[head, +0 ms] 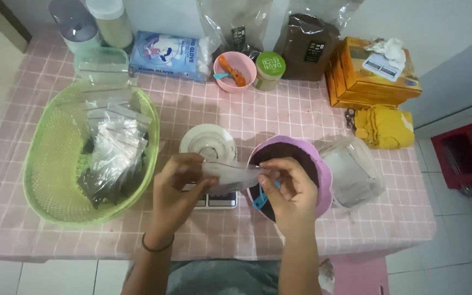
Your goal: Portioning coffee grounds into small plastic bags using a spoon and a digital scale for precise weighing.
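Both my hands hold a small clear plastic bag (230, 176) stretched between them over the table. My left hand (177, 186) pinches its left edge and my right hand (289, 188) grips its right edge. A blue scoop handle (260, 200) sticks out under my right hand. Beneath the bag sit a white round dish (207, 143) on a small digital scale (217, 201) and a purple bowl (323, 180) filled with dark brown powder.
A green mesh basket (55, 164) with several filled clear bags stands at left. A pile of clear bags (353, 172) lies right of the bowl. At the back stand a glove box (167, 54), pink bowl (235, 71), green-lidded jar (269, 70), brown pouch (304, 46), orange boxes (370, 76).
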